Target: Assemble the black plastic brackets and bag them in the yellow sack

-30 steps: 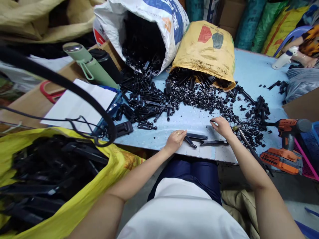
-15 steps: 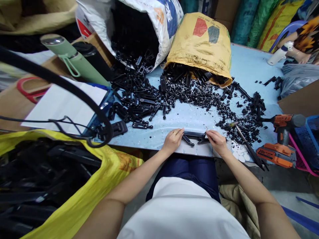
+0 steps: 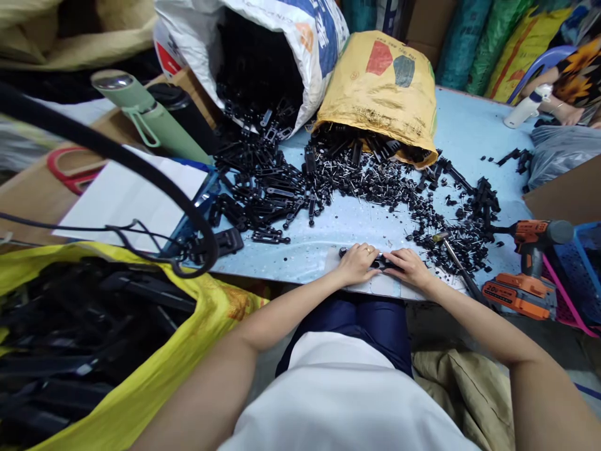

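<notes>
Close together at the table's near edge, both my hands are closed on a black plastic part (image 3: 382, 263) lying low over the blue tabletop (image 3: 310, 254). My left hand (image 3: 359, 264) covers its left portion, and a dark knobbed end (image 3: 343, 252) sticks out beyond the fingers. From the other side my right hand (image 3: 407, 265) grips it with thumb and fingers. Much of the part is hidden under the fingers. To the right of my right hand lie a metal-shafted tool (image 3: 455, 258) and an orange cordless drill (image 3: 526, 269).
A white sack (image 3: 323, 37) and a yellow sack (image 3: 375, 88) spill black arms (image 3: 263, 194) and small screw-like pieces (image 3: 375, 178). An open yellow bag (image 3: 220, 307) of black parts stands at left. A thick black cable (image 3: 141, 169) crosses the left side. Another person's hand (image 3: 566, 113) is far right.
My hands have come closer together, the left one moving right. The long dark bar between them no longer shows as before; the fingers now cover most of the part.
</notes>
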`<action>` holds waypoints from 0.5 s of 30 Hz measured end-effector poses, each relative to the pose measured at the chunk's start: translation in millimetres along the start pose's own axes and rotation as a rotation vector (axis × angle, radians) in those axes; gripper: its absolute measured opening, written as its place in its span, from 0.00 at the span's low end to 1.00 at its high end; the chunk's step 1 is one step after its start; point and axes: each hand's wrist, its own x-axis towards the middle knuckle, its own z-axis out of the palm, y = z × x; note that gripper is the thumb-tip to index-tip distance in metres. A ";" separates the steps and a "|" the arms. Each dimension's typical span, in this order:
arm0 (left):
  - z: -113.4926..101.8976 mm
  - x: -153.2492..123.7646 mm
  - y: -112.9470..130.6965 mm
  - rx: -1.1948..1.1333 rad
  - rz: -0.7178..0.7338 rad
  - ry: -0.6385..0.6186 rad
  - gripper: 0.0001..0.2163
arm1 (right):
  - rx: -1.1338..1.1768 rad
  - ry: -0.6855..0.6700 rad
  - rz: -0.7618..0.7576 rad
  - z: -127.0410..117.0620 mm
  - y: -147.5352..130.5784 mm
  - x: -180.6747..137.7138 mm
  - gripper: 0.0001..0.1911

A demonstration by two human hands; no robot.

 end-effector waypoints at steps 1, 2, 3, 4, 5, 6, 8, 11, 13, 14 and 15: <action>-0.4 -0.7 0.8 -0.001 -0.019 0.001 0.20 | -0.006 0.010 -0.022 0.1 1.4 0.4 0.22; -1.2 -1.7 1.4 0.000 -0.026 0.002 0.20 | -0.015 0.018 -0.037 -0.1 2.2 0.7 0.22; -2.3 -3.0 1.7 0.005 -0.018 0.003 0.20 | -0.026 0.021 -0.048 -0.6 2.8 0.8 0.22; -3.6 -4.2 1.5 0.016 0.004 0.003 0.20 | -0.043 0.016 -0.058 -1.5 3.1 0.8 0.22; -5.0 -5.3 0.9 0.035 0.032 0.004 0.20 | -0.068 0.009 -0.063 -2.6 3.4 0.6 0.22; -6.1 -6.0 -0.2 0.064 0.052 0.007 0.20 | -0.104 0.003 -0.058 -3.8 3.8 0.2 0.23; -7.1 -6.4 -3.6 0.137 0.045 0.019 0.20 | -0.195 0.005 -0.011 -6.9 4.4 -0.7 0.26; -6.2 -6.0 -9.3 0.194 -0.006 0.079 0.18 | -0.280 0.060 0.075 -16.8 2.1 -0.3 0.30; -8.2 -8.6 -9.9 0.169 0.007 0.203 0.21 | -0.249 0.112 0.059 -32.1 -4.7 2.2 0.31; -11.3 -11.6 -8.1 0.140 0.028 0.293 0.22 | -0.204 0.142 0.028 -43.0 -10.3 4.1 0.31; -15.9 -16.0 -4.3 0.096 0.062 0.390 0.23 | -0.134 0.167 -0.017 -55.8 -17.4 6.2 0.30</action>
